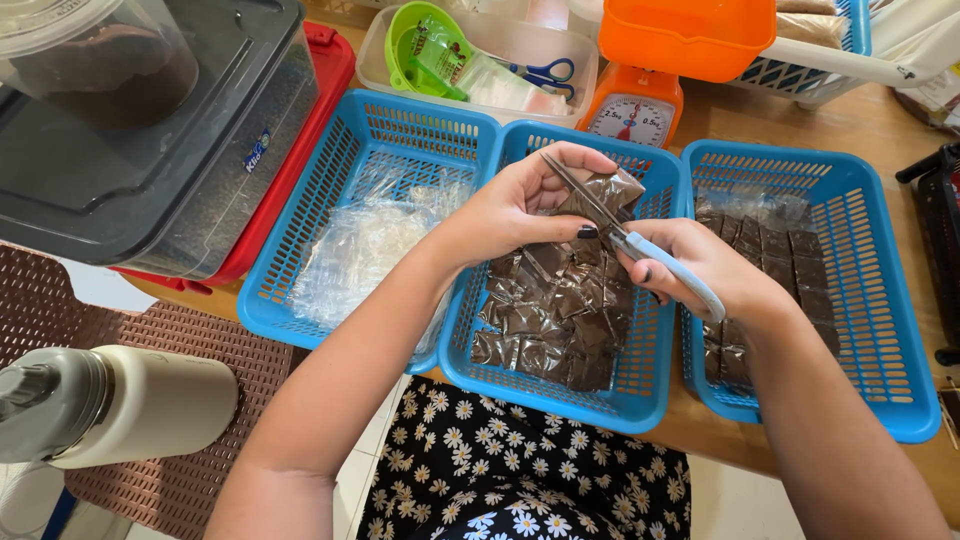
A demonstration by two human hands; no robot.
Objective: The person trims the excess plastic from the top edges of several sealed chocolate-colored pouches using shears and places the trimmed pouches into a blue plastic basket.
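Site: home food-packing table, I think | evid: orange kitchen scale (pixel 632 112), 3 blue baskets (pixel 600 395) w/ bagged brown blocks (pixel 545 315), lidded storage bins (pixel 150 190)

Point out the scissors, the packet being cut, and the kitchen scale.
scissors (pixel 628 243): head view, on the pivot where the blades meet the pale blue handles.
packet (pixel 612 192): head view, on its dark top corner.
kitchen scale (pixel 630 117): head view, on the dial face.

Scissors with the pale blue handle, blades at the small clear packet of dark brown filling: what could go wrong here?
1. The blades of the pale-blue-handled scissors lie close to the left hand fingertips pinching the small clear packet of dark brown filling; a slip might nick a finger.
2. A cut too low may open the packet, spilling filling into the middle blue slotted plastic basket.
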